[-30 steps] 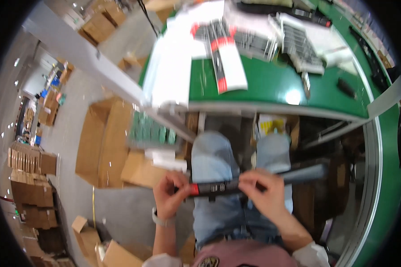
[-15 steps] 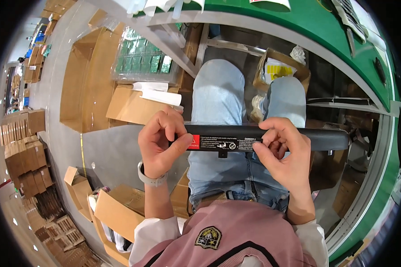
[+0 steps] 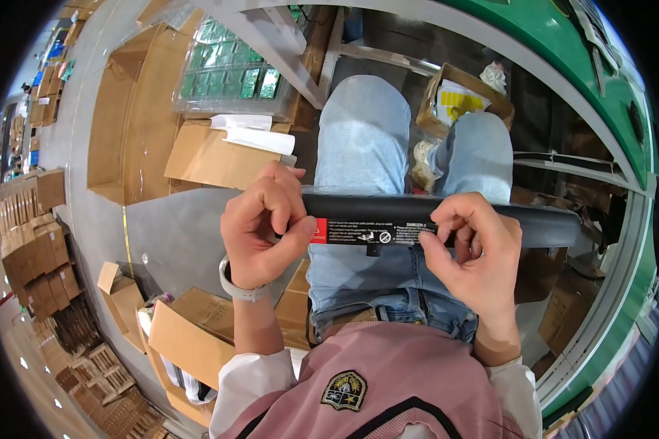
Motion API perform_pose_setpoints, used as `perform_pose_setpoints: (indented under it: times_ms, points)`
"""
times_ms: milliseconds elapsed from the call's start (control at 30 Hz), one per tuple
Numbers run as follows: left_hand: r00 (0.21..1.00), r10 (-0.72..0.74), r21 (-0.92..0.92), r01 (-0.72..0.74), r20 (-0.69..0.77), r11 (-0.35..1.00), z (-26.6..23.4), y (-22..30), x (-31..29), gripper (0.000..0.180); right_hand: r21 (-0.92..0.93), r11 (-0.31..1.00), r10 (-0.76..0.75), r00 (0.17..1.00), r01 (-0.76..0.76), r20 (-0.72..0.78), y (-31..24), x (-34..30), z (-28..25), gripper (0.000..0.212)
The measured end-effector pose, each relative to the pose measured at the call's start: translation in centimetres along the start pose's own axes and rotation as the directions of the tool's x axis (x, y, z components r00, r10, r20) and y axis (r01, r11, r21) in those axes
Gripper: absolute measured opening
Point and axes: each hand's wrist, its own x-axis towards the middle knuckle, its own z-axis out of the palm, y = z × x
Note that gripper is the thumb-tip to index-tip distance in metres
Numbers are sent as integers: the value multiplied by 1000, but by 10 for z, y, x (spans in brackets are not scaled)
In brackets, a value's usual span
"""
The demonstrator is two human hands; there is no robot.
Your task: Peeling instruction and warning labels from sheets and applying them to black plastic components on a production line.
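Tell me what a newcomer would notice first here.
Probably the long black bar held across the blue jeans in the picture's middle, with its red-and-black label between the left hand and the right hand. Next, likely the shiny green pieces at upper left, right of a large open cardboard box.

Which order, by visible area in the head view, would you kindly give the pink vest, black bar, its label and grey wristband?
1. Pink vest
2. Black bar
3. Label
4. Grey wristband
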Motion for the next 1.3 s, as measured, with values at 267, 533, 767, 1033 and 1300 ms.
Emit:
perform_pose_setpoints:
  times_ms: [267, 533, 767, 1033, 1300]
  points:
    - [1000, 21, 64, -22, 4, 998, 2, 3, 1, 33, -30, 999, -35, 999, 35, 13, -1, 1, 1, 21]
    - [997, 57, 195, -66, 48, 979, 4, 5, 3, 32, -19, 999, -27, 1000, 27, 14, -2, 1, 1, 19]
    - [983, 12, 367, -79, 181, 927, -9, 5, 5, 32, -11, 999, -31, 999, 31, -30, 3, 1, 6, 21]
    - [992, -125, 102, 126, -18, 987, -12, -17, -17, 41, 0, 1000, -21, 1000, 21, 22, 2, -4, -1, 23]
    - [992, -122, 76, 124, -22, 989, -13, -26, -13, 41, -72, 996, -48, 998, 50, 36, 5, 4, 3, 24]
